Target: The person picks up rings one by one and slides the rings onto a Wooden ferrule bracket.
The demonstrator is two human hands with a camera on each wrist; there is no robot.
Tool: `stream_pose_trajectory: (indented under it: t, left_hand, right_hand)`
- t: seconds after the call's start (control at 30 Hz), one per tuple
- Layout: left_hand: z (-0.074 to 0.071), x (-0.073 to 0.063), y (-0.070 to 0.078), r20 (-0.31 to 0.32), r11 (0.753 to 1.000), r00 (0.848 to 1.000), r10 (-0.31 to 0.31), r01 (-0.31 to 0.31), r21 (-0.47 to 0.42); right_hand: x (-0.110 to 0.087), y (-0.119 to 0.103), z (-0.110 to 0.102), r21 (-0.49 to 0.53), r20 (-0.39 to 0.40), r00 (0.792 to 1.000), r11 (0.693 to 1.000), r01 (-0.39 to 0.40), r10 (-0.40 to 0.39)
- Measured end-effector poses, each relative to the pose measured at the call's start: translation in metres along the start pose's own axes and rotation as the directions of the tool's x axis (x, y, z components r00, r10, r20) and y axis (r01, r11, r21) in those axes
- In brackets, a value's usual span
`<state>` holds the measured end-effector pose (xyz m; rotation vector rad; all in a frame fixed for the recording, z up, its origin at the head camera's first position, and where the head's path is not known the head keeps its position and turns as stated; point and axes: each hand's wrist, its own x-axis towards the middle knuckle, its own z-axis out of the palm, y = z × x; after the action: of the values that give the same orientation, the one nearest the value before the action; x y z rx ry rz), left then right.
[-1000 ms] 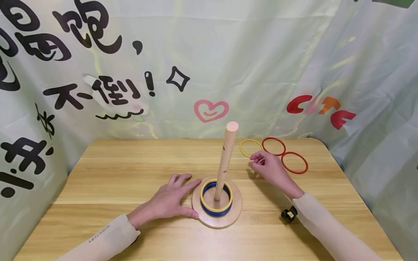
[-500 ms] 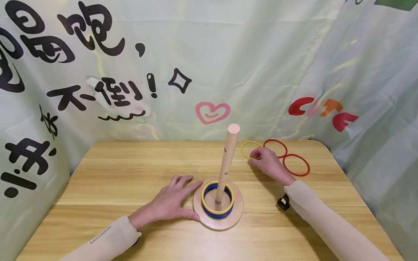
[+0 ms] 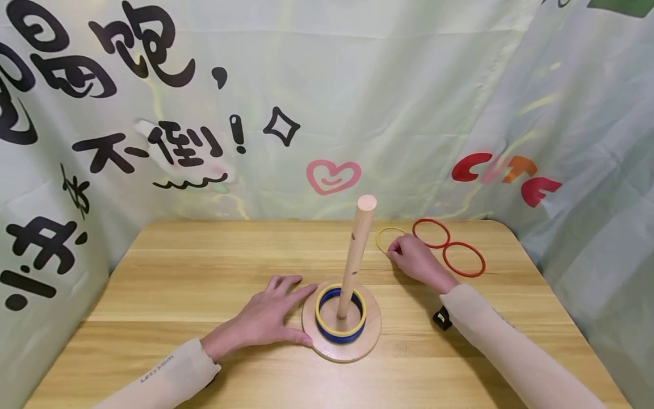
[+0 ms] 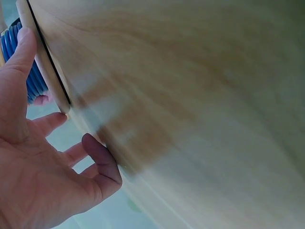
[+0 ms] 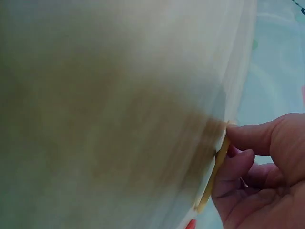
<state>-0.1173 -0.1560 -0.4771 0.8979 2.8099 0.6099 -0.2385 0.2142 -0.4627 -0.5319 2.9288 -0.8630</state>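
In the head view a round wooden base (image 3: 371, 335) bears an upright wooden post (image 3: 356, 250). Around the post's foot lie stacked blue rings (image 3: 341, 341) with a yellow ring (image 3: 340, 333) on top. My left hand (image 3: 258, 315) rests against the left edge of the base, thumb and forefinger spread along it. Back right, my right hand (image 3: 419, 261) pinches the near side of another thin yellow ring (image 3: 378, 240). The right wrist view has this yellow ring (image 5: 213, 177) between thumb and fingers, close over the table. My left hand (image 4: 52, 162) touches the base in its wrist view.
Two red rings lie on the table beyond my right hand: one red ring (image 3: 431, 220) farther back, the other red ring (image 3: 466, 276) nearer and to the right. A printed fabric curtain (image 3: 388, 113) hangs behind the wooden table (image 3: 204, 255).
My right hand has come down onto the yellow ring and now pinches its near side; the ring has shifted slightly toward me. My left hand stays at the base.
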Motion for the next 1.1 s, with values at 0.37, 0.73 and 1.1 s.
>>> stream_pose_trajectory:
  t: [0.37,0.73,1.1]
  left_hand:
    - [0.000,0.000,0.000,0.007,1.000,1.000,-0.002,0.002,-0.002]
    - [0.000,0.000,-0.001,-0.001,1.000,1.000,-0.002,0.002,0.006]
    - [0.000,0.000,0.000,-0.005,1.000,1.000,0.004,-0.004,0.009]
  right_hand:
    - [-0.029,-0.031,-0.019,-0.096,-0.162,0.965,0.977,0.192,-0.206]
    - [-0.062,-0.047,-0.054,-0.098,-0.273,0.908,0.948,0.303,-0.319]
    - [-0.095,-0.083,-0.088,0.138,-0.353,0.889,0.924,0.357,-0.291]
